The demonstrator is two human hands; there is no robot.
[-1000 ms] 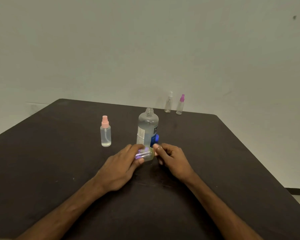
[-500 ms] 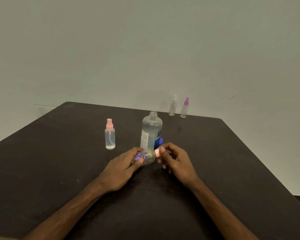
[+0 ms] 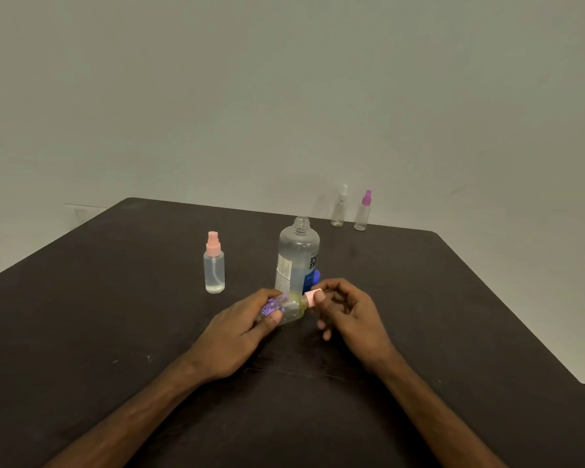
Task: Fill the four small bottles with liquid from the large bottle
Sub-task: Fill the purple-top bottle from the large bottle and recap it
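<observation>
1. Small flowered bottle (image 3: 289, 307) lies sideways at frame centre, with the left hand (image 3: 240, 329) gripping its body and the right hand (image 3: 348, 315) pinching its pink cap (image 3: 313, 296).
2. Best to turn gently, body steadied, since the open large bottle (image 3: 298, 258) stands just behind.

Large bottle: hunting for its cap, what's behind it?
A blue thing, perhaps the cap, peeks out behind the large bottle, lower right; the bottle covers the rest.
</observation>
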